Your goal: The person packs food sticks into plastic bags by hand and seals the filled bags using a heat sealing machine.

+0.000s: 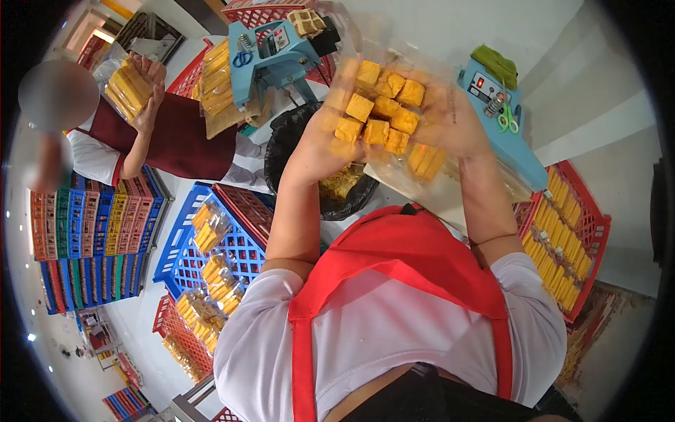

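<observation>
Between my two hands is a clear plastic bag of golden-yellow cubes (385,107), held up with the cubes lying in a single loose layer. My left hand (320,144) grips the bag's left side, and my right hand (457,123) has its right side. Fingers show blurred through and behind the film. Just below the bag, near my right wrist, lies a pack of yellow sticks (425,162). Beyond my right hand stands a light-blue sealing machine (503,130), bearing green-handled scissors (508,121) and a folded green cloth (494,65).
A black-lined bin (285,137) stands beside my left forearm. A second blue machine (274,56) is farther left. A co-worker in a maroon apron (190,137) holds a yellow pack (129,90). Filled crates flank me: blue (169,260) left, red (598,239) right.
</observation>
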{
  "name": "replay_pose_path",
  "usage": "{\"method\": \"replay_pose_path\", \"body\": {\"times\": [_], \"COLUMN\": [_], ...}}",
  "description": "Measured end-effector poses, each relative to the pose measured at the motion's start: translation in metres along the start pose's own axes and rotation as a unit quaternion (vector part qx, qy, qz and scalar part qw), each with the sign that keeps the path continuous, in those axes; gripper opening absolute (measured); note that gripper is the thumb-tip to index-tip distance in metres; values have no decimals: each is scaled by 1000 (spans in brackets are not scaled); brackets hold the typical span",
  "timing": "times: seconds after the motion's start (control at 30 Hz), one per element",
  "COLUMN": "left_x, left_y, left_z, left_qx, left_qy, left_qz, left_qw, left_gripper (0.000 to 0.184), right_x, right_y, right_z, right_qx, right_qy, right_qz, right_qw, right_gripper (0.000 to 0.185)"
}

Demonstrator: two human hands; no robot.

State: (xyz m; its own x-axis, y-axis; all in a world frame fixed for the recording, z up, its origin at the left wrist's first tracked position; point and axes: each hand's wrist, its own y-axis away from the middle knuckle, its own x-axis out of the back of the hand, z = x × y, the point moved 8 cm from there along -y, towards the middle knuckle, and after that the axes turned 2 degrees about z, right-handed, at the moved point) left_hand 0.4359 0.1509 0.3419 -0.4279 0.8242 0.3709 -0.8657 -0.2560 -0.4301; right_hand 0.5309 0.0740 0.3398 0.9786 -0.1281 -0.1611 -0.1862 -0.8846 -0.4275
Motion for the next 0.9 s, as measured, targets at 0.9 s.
{"method": "replay_pose_path", "body": {"times": [0.9], "left_x": [-147], "left_y": [-26], "left_z": [-43], "left_qx": [302], "left_qy": [734], "left_qz": [-38], "left_qw": [607], "left_gripper": [52], "right_x": [98], "right_y": [23], "right_z": [54], "right_qx": [-277], "right_qy": [-223], "right_qz": [133], "right_qw": [925], "right_gripper": [19]}}
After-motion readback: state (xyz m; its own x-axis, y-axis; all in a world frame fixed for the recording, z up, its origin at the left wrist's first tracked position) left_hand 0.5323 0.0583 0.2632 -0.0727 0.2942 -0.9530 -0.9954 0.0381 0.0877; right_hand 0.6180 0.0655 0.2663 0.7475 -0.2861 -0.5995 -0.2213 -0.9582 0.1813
